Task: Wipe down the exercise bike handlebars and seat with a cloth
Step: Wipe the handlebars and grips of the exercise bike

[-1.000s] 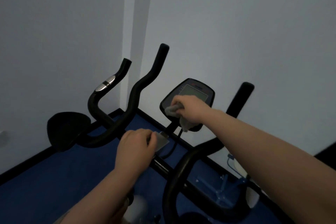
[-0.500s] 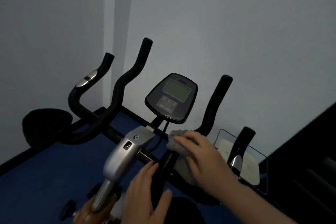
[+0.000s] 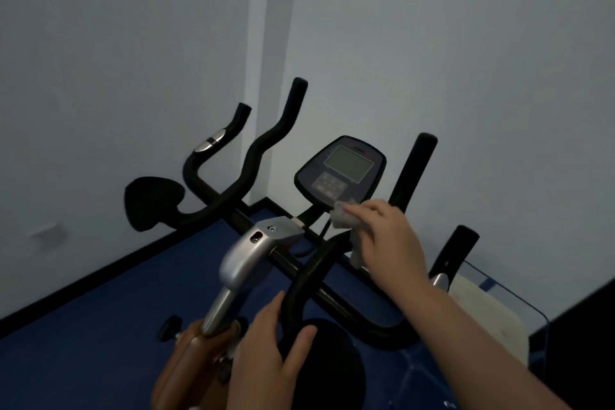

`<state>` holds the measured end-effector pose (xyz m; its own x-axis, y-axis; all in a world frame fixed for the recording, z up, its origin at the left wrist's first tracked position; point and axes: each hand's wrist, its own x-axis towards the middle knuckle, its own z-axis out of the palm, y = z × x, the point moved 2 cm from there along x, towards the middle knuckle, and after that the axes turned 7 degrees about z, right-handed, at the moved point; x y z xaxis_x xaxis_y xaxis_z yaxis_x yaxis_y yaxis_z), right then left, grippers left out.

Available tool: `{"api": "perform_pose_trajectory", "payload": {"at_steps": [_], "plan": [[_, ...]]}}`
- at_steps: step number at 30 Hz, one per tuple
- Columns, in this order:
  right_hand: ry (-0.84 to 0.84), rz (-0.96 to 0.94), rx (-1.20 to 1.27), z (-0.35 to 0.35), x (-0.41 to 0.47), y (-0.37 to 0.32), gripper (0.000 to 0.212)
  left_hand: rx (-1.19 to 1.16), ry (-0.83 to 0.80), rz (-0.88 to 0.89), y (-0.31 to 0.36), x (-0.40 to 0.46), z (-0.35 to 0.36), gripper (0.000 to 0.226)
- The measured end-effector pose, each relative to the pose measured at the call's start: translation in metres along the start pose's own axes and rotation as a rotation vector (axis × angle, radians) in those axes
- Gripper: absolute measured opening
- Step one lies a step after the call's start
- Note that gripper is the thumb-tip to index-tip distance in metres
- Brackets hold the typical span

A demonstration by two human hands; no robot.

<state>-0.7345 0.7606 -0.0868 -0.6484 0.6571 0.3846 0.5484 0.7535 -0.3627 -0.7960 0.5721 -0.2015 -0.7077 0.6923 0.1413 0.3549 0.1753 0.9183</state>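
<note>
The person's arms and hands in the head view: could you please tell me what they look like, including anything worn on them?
Both the left hand and the right hand are bare, with no gloves, rings or watch visible. Both forearms are uncovered as far as the frame shows, with no sleeve in sight. The room is dim, so finer marks cannot be made out.

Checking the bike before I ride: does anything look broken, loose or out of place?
Nothing stands out. The console sits straight, the handlebars look intact, and the right hand holds the cloth against them.
</note>
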Motion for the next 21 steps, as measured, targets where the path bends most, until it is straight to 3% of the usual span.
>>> {"api": "perform_pose_trajectory", "payload": {"at_steps": [2,7,9,12,13,19,21], "plan": [[-0.054,-0.041,0.040,0.020,-0.019,-0.016,0.045,-0.011,0.041,-0.068,-0.001,-0.003,0.002,0.061],[-0.401,-0.323,0.127,0.013,-0.041,-0.005,0.045,0.015,0.047,-0.082,-0.009,-0.014,0.003,0.068],[-0.357,-0.284,0.092,-0.002,-0.026,0.013,0.046,0.011,0.059,-0.098,-0.007,-0.020,0.005,0.072],[-0.060,-0.069,0.153,-0.007,-0.007,0.026,0.043,0.008,0.144,-0.084,0.004,-0.023,0.011,0.073],[-0.052,-0.062,0.159,0.001,-0.008,0.019,0.043,0.020,0.180,-0.066,0.008,-0.023,0.014,0.072],[-0.422,-0.396,0.237,0.025,-0.027,0.003,0.048,-0.025,0.317,-0.091,0.017,-0.030,0.031,0.078],[-0.471,-0.415,0.221,0.015,-0.007,0.013,0.049,-0.083,0.323,-0.144,0.012,-0.031,0.031,0.077]]}}
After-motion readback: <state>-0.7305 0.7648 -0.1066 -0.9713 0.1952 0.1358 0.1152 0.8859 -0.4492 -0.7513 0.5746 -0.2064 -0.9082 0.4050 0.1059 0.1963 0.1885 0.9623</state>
